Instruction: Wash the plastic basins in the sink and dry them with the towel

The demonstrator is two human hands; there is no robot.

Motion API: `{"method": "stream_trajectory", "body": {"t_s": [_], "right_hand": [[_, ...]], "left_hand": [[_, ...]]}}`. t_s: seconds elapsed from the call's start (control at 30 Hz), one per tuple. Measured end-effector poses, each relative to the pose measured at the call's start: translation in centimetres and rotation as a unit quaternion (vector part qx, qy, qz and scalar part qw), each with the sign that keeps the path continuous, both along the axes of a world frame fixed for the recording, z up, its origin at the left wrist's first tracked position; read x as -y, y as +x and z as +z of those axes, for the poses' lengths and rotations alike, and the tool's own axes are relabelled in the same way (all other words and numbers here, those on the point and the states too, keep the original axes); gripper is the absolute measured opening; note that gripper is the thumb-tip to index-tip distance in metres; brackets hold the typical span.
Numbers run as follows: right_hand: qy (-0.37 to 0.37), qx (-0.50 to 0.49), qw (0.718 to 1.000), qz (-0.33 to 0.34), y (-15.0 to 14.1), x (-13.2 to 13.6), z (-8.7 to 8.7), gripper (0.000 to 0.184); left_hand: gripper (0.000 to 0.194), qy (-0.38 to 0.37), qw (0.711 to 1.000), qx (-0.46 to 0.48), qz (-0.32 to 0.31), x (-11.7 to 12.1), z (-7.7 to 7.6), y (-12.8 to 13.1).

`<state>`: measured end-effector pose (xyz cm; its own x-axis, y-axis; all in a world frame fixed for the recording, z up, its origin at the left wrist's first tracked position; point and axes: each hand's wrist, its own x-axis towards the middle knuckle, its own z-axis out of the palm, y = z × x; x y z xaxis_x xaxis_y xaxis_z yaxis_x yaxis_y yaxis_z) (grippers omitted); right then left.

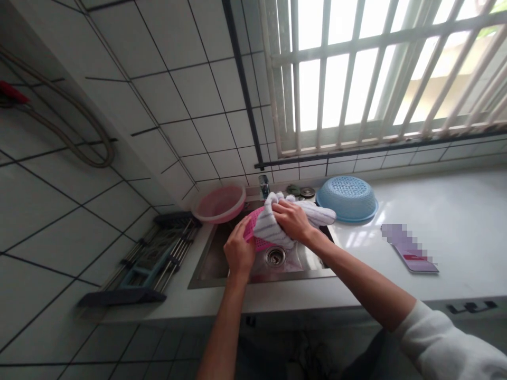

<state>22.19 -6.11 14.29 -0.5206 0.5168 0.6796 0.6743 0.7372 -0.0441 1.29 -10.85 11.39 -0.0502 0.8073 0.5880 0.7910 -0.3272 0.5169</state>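
Note:
Over the steel sink (208,264), my left hand (240,248) grips the near left rim of a pink plastic basket (250,226) with small holes. The basket is tilted, and much of it is hidden behind the cloth. My right hand (292,217) presses a white towel with grey stripes (271,227) against the basket, its fingers bunched into the fabric. One end of the towel trails to the right. Below the basket shows the sink drain (275,257).
A pink basin (222,205) stands at the sink's back left corner, near the tap (264,186). An upturned blue basket (348,198) and a purple packet (410,250) lie on the right counter. A folded dish rack (146,261) is at left.

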Motion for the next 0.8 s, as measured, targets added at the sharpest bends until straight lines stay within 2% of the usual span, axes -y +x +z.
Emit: {"method": "stream_trajectory", "body": {"t_s": [0.1,0.2,0.33,0.43,0.5,0.57,0.63,0.7,0.8], "right_hand": [[0.022,0.032,0.999,0.011,-1.0,0.7,0.6,0.016],[0.018,-0.004,1.0,-0.011,-0.4,0.8,0.7,0.016],[-0.027,-0.162,0.985,-0.047,2.1,-0.1,-0.1,0.017],[-0.045,-0.252,0.963,-0.079,3.4,-0.4,-0.2,0.025],[-0.034,-0.225,0.97,-0.084,3.4,-0.2,0.2,0.026],[-0.017,-0.143,0.987,-0.071,2.8,0.4,0.8,0.024],[0.003,-0.055,0.997,-0.05,1.8,1.2,1.4,0.02],[0.024,-0.004,0.999,-0.038,0.7,2.0,2.0,0.016],[0.041,-0.013,0.998,-0.042,0.3,2.4,2.7,0.015]], "left_hand": [[0.049,0.045,0.997,-0.046,-0.037,-0.4,1.2,0.6],[0.047,0.083,0.994,-0.037,-0.055,-0.9,1.8,-0.1],[0.04,0.133,0.987,0.085,-0.004,-1.2,1.2,-1.8],[0.036,0.129,0.974,0.186,0.032,-1.0,0.0,-1.7],[0.034,0.095,0.976,0.194,0.035,-0.8,-0.6,-1.2],[0.033,0.048,0.986,0.156,0.034,-0.7,-0.5,-0.5],[0.038,0.024,0.995,0.098,0.002,-0.7,0.3,0.2],[0.043,0.039,0.996,0.054,-0.057,-0.8,1.6,1.0],[0.046,0.077,0.989,0.039,-0.119,-0.9,3.3,1.6]]}}
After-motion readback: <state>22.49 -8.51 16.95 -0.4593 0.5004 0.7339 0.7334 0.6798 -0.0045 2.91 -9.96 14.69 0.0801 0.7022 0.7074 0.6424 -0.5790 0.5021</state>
